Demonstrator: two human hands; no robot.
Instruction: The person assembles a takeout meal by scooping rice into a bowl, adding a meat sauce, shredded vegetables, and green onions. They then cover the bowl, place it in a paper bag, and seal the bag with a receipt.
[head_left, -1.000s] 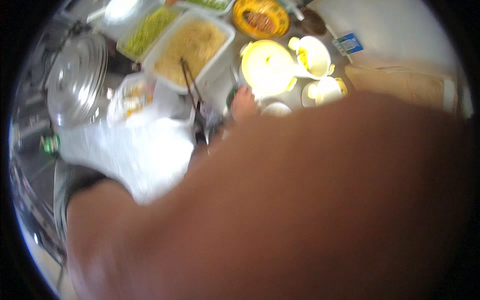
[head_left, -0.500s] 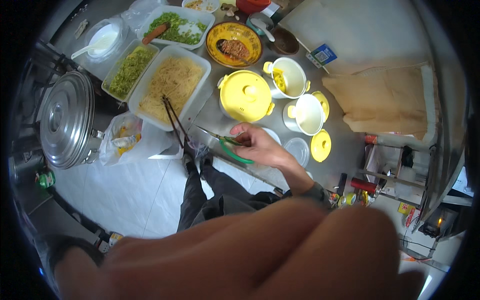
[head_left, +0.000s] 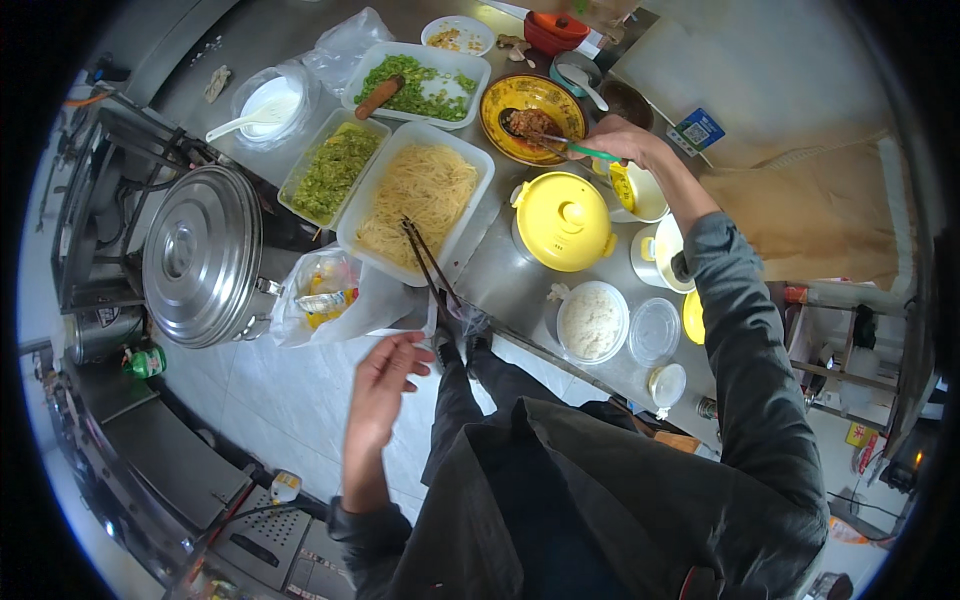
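Note:
My right hand [head_left: 622,140] is closed on green-handled scissors [head_left: 592,153] at the right edge of a yellow patterned bowl [head_left: 490,100]. The blades reach over the bowl, toward its minced meat [head_left: 530,123] and a dark spoon. Just below that hand, a yellow packet [head_left: 622,187] lies in a white pot [head_left: 652,203]. My left hand [head_left: 380,385] hangs over the floor in front of the counter, fingers loosely bent and apart, with nothing visible in it. Nearest to it is a white plastic bag [head_left: 285,315] with yellow things inside.
Dark chopsticks [head_left: 430,262] lean in a tub of noodles [head_left: 420,190]. Beside it stand tubs of chopped green vegetables [head_left: 330,172] and scallions [head_left: 455,95]. A yellow-lidded pot [head_left: 565,225] and a bowl of rice [head_left: 592,322] sit nearer me. A large steel pot [head_left: 205,255] stands left.
My right hand has carried the scissors from above the counter's front edge away to the yellow bowl. My left arm, blurred across the lower view before, is now down in front of me.

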